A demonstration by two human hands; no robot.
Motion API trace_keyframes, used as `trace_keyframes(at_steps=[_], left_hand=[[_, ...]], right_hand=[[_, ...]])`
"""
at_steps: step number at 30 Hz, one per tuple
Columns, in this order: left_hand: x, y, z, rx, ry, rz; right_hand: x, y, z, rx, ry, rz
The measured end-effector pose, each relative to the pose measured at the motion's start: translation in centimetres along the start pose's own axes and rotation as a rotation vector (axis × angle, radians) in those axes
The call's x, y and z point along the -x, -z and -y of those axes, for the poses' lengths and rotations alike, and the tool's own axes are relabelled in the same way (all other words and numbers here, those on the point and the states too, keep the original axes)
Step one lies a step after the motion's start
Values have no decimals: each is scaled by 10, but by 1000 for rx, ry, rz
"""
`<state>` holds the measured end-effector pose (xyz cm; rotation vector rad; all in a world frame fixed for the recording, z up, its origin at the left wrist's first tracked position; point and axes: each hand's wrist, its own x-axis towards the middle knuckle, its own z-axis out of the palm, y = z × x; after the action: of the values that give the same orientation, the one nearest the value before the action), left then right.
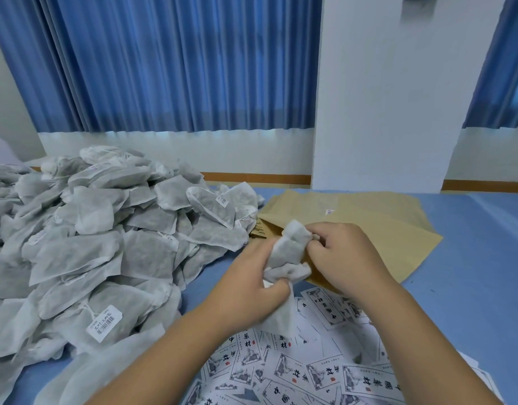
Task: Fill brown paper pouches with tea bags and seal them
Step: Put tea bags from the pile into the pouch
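One view only, head-worn, wide-angle: looked forward and down across the table [471, 235] from its near edge, close above it; curtain [164, 68] at far side.

Blue table [471, 258], tea bag heap [91, 244], brown pouches [369, 217], printed labels [310, 372]

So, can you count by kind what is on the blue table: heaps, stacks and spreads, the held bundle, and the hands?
Heap of tea bags: 1
Stack of brown pouches: 1
Spread of printed labels: 1
Bundle of tea bags, gripped by both hands: 1
Hands: 2, left hand and right hand
Total: 6
Single pieces overlap too much to count.
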<state>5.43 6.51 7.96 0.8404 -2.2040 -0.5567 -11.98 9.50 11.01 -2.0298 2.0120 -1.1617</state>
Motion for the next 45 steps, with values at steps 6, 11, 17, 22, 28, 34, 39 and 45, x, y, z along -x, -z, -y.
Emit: trace_keyframes(at_steps=[6, 11, 17, 22, 28, 34, 39, 45], left_hand=[[-9, 10, 0, -182, 61, 245], [-27, 11, -18, -340, 160, 367], [-60, 16, -40, -166, 493, 276], [-48, 18, -41, 480, 642, 253], [-37, 18, -29, 769, 513, 122], [-43, -8, -33, -235, 357, -50], [-47, -18, -35, -363, 423, 24], [-26, -6, -25, 702, 458, 123]], right_hand=[[-5, 2, -5, -157, -78, -28], [-4, -3, -2, -223, -32, 0], [-3, -8, 3, -269, 17, 26], [-5, -3, -4, -317, -22, 18], [-6, -4, -3, -330, -25, 50], [-4, -7, 7, -396, 26, 29], [-3, -10, 11, -423, 49, 7], [-4, -11, 2, -429, -12, -36]])
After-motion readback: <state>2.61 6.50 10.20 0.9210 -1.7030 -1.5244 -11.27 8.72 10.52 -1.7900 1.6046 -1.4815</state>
